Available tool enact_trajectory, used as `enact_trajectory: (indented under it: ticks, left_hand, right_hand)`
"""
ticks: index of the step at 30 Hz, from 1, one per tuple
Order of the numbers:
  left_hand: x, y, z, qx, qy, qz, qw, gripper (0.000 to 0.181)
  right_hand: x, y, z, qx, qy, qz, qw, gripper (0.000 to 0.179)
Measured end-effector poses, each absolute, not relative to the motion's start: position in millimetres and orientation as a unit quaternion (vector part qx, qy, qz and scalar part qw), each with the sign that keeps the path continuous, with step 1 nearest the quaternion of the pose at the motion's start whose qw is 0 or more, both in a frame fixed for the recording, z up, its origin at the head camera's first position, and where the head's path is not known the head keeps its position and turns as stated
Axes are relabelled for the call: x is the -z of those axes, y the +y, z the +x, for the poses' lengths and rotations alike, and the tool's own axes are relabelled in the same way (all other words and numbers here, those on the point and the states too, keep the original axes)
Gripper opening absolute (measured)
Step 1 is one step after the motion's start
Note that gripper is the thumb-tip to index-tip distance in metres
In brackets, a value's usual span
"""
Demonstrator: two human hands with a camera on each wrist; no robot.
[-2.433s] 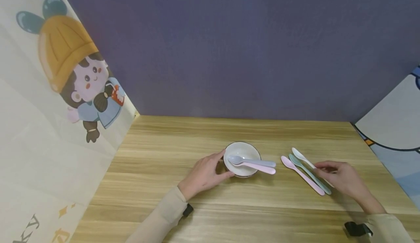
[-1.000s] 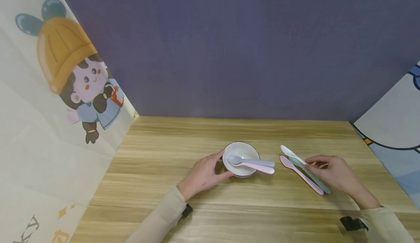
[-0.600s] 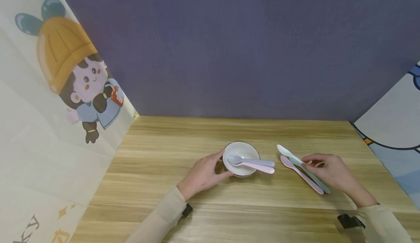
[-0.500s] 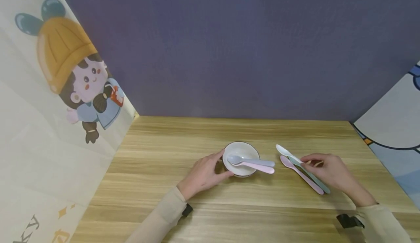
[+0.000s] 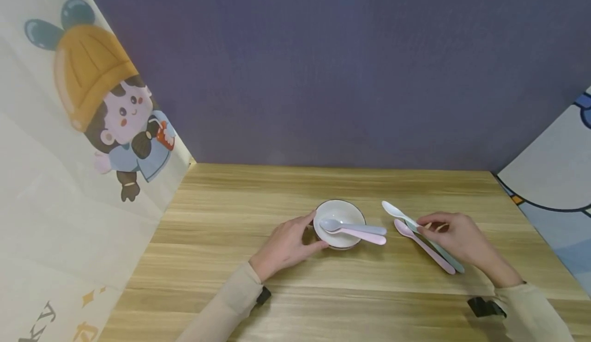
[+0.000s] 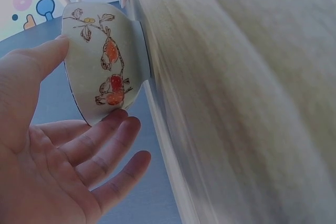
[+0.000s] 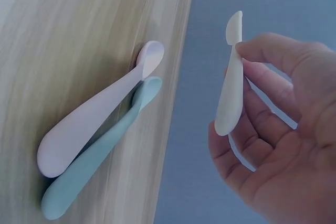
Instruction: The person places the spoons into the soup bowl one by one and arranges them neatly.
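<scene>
My left hand [image 5: 288,242] holds the near left side of a white bowl [image 5: 339,208]. Its thumb lies at the rim, and the fingers touch the outer wall, painted with orange and red fruit in the left wrist view. Inside the bowl lean a grey-blue spoon [image 5: 362,228] and a pink spoon [image 5: 367,236], handles sticking out to the right. With thumb and fingers my right hand [image 5: 461,237] pinches a white spoon [image 7: 230,95], lifted off the table. Below it a green spoon [image 7: 100,148] and a second pink spoon [image 7: 97,114] lie side by side on the wood.
The wooden table [image 5: 221,198] meets a dark blue-grey panel [image 5: 295,75] at the back. A pale wall with a cartoon figure [image 5: 124,111] stands on the left, and another printed panel [image 5: 549,162] on the right.
My right hand has picked up the white spoon from beside the green one and moved it left, toward the bowl. The left hand and bowl stay in place.
</scene>
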State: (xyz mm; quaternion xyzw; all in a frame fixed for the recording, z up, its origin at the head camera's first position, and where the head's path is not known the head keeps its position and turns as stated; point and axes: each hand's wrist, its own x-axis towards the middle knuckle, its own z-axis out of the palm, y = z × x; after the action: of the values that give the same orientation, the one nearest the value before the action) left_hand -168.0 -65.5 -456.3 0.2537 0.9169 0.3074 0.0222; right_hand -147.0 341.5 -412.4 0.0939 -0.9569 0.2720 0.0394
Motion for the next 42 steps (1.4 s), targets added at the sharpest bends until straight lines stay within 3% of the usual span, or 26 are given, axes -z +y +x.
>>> enact_trajectory:
  ticks: [42]
  left_hand:
    - [458, -64, -169, -0.306, 0.916, 0.259, 0.024, 0.089]
  right_hand:
    - [396, 304, -164, -0.266, -0.949, 0.164, 0.033, 0.011]
